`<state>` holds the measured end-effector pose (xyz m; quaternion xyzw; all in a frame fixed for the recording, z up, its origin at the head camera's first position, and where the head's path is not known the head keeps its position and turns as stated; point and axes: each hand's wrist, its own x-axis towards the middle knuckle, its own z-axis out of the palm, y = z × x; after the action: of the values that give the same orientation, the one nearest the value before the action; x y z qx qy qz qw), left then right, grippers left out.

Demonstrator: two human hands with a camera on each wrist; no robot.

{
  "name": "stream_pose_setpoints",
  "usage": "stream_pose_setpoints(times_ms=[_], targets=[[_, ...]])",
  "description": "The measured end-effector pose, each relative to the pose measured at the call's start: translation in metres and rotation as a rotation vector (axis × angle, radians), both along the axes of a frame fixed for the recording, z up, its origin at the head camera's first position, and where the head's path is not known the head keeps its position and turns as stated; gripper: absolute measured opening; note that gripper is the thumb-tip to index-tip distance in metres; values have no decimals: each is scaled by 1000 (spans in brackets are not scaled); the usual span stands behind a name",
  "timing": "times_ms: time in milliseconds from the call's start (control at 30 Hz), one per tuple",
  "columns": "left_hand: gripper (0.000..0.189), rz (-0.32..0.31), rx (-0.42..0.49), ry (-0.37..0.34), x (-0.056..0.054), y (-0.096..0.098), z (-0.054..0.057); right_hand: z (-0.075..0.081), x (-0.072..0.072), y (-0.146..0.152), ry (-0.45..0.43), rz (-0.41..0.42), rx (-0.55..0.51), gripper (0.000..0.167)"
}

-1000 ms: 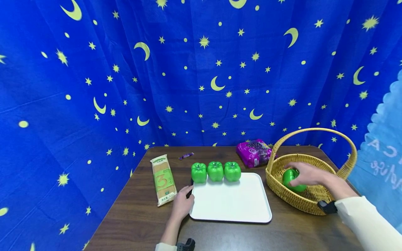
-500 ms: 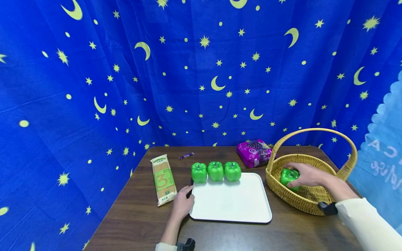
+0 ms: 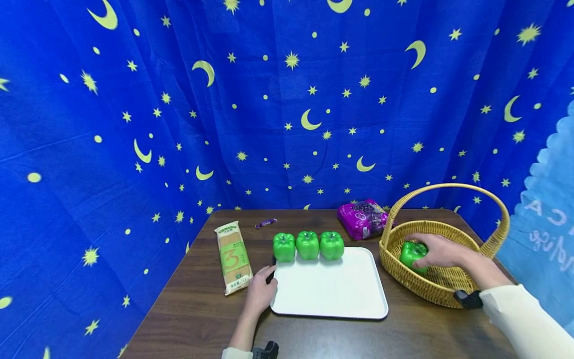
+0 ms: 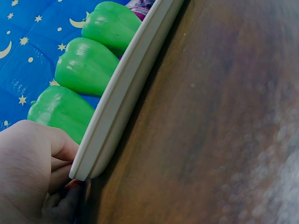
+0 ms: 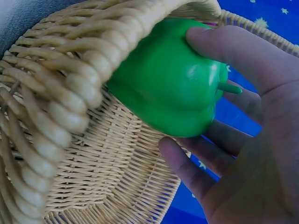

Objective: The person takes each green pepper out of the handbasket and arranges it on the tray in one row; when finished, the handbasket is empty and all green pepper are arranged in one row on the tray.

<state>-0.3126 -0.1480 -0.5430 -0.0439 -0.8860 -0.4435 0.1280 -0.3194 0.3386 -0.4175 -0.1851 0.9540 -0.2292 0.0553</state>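
Inside the wicker basket on the right, my right hand holds a green bell pepper, stem up. The right wrist view shows the thumb on the side of this pepper and the other fingers spread around its far side. My left hand is at the left edge of a white tray. In the left wrist view its fingers pinch the corner of the tray rim. Three more green bell peppers stand in a row along the tray's far edge.
A pack of noodles lies left of the tray. Behind the peppers are a small purple-wrapped candy and a purple package. The basket's tall handle arches over its opening. A blue curtain hangs behind the table.
Within the basket, the pepper in my right hand has turned from lying over to stem up and shifted slightly left. My left hand and the tray stay put.
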Motion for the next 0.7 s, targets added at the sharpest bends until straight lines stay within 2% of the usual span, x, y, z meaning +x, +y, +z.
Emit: stream_pose_setpoints(times_ms=[300,700], targets=[[40,2,11,8,0,1,0,11,4,-1,24,6,-61,77],[41,-2,5,8,2,1,2,30,12,-6,192,46,-124,69]])
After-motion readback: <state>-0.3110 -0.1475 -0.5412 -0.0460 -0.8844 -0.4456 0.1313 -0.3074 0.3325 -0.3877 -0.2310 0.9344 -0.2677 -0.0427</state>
